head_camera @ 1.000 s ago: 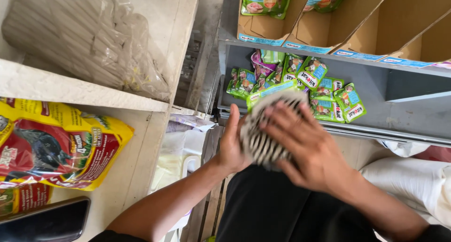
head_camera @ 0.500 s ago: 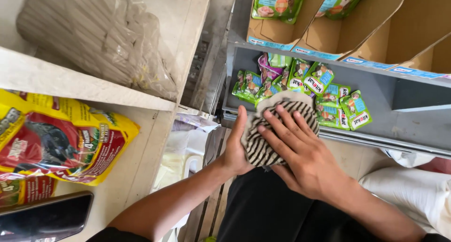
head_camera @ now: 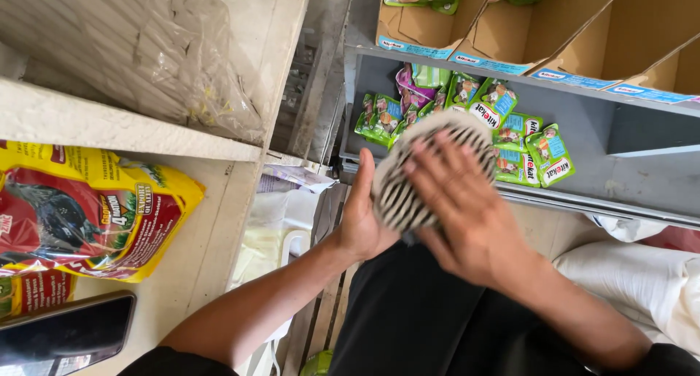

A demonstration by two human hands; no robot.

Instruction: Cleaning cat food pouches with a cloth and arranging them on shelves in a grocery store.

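Bright even daylight, soft shadow beneath the grey metal shelf (head_camera: pixel 620 194), mild glare on the crinkled clear plastic wrap (head_camera: pixel 182 62) (upper left), right hand (head_camera: pixel 467 215) slightly motion-blurred, wide-angle stretching at edges.

The grey shelf (head_camera: pixel 620 128) lies open to the right of the green pouches (head_camera: pixel 525 146), bare back to its wall, so a hand could pass there. The pouches crowd its left half. Above, cardboard boxes (head_camera: pixel 554 33) close off the top. On the left, the yellow feed bag (head_camera: pixel 95 208) and dark phone (head_camera: pixel 65 332) fill the white shelf (head_camera: pixel 211 223); bare board shows between the bag and the shelf edge.
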